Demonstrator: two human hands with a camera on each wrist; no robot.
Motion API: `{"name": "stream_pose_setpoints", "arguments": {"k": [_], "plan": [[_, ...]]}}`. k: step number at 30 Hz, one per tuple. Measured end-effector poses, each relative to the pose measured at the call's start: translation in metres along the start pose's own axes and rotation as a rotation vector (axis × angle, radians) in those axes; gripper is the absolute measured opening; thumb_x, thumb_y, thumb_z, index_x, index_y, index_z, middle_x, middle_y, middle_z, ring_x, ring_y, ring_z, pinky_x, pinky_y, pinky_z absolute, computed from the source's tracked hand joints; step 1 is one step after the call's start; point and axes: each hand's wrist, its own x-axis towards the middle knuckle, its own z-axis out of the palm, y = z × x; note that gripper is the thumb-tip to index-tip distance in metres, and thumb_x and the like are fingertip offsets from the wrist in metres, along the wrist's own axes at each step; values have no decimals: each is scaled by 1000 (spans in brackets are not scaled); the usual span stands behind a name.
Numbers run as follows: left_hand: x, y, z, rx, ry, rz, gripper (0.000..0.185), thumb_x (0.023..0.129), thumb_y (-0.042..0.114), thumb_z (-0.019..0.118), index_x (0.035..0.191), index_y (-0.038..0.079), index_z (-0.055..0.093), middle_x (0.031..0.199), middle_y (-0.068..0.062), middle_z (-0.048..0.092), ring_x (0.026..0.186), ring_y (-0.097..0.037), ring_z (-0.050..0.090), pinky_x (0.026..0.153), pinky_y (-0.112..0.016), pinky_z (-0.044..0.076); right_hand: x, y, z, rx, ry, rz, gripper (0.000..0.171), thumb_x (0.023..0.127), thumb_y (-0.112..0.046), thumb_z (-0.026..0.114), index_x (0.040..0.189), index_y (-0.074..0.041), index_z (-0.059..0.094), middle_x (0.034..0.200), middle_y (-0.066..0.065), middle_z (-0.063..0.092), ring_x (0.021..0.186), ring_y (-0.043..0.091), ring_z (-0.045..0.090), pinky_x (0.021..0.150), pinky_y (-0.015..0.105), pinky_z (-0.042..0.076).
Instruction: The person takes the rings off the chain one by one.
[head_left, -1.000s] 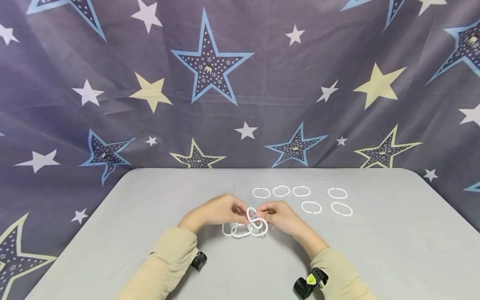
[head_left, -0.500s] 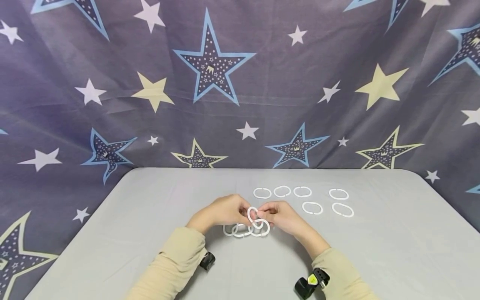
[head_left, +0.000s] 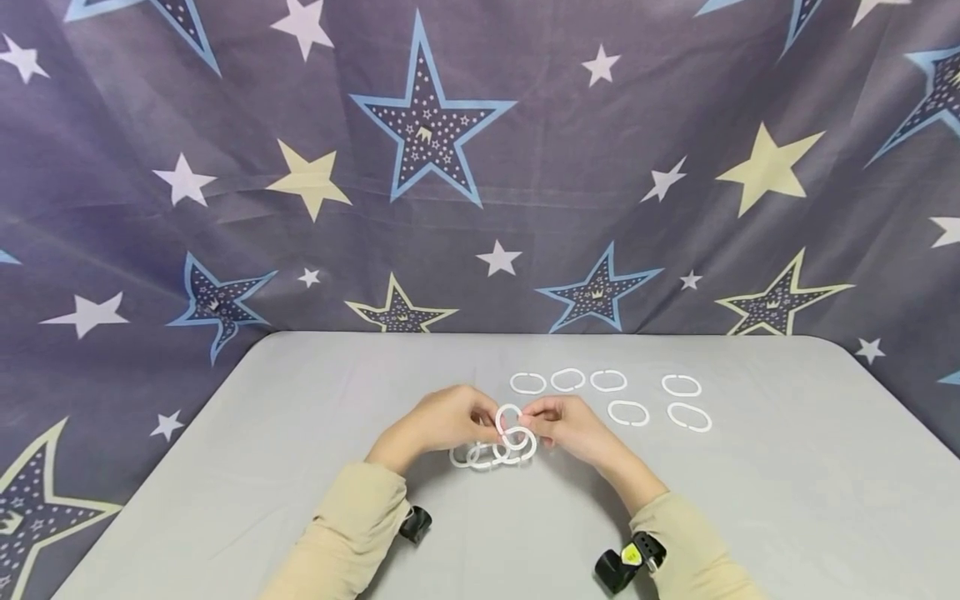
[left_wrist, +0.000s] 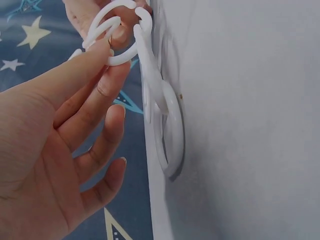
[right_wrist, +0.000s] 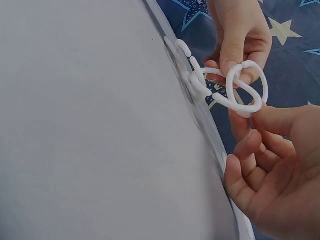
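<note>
We work at a grey counter (head_left: 300, 467) set before a dark curtain with printed stars (head_left: 427, 125). Near the middle of the counter, toward its near edge, our left hand (head_left: 442, 421) and right hand (head_left: 570, 429) meet over a short chain of white rings (head_left: 491, 454). Both hands are closed in a pinch: the left hand holds the end ring of the chain, lifted off the counter, and the right hand holds a loose ring (head_left: 508, 417) that crosses it. The other end of the chain lies flat on the counter.

To do this step well, we judge that the left hand should keep the end ring steady while the right hand turns the gap of the loose ring onto it. We cannot see the gap clearly.

Farther toward the far edge lie more single rings: a row of three rings (head_left: 567, 381) and, more to the right, four more rings (head_left: 660, 400). They are well apart from the hands, and nothing stands in the way.
</note>
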Motion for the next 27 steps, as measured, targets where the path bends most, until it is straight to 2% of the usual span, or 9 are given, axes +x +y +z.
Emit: {"name": "stream_pose_setpoints", "arguments": {"k": [11,18,23,27], "plan": [[-10,-2,3,22,61,-54,5,85,34,78,84,29,74,74,21,66,69,-1,57,69,-32,45,-3,-6,-3,-34,41,20,19,92,-9,68,101,8,67,77,7,69,61,12,55,55,24,46],[-10,-1,4,31,70,-58,5,86,32,77,87,28,75,76,22,67,69,-2,57,71,-34,45,-6,-12,-6,-120,59,-20,16,90,-8,68,98,6,66,81,14,71,61,16,59,56,27,49],[-8,-3,2,48,85,-68,4,86,30,77,87,29,74,76,22,67,70,-1,57,73,-35,45,-6,-18,-7,-176,65,-30,12,90,-8,68,96,3,66,82,12,71,65,20,62,61,32,52],[-7,-2,1,51,77,-61,4,86,28,77,88,28,74,78,21,68,71,0,58,75,-36,46,-10,-22,-7,-217,93,-10,10,90,-8,68,95,1,65,81,10,71,66,20,62,61,31,51]]}}
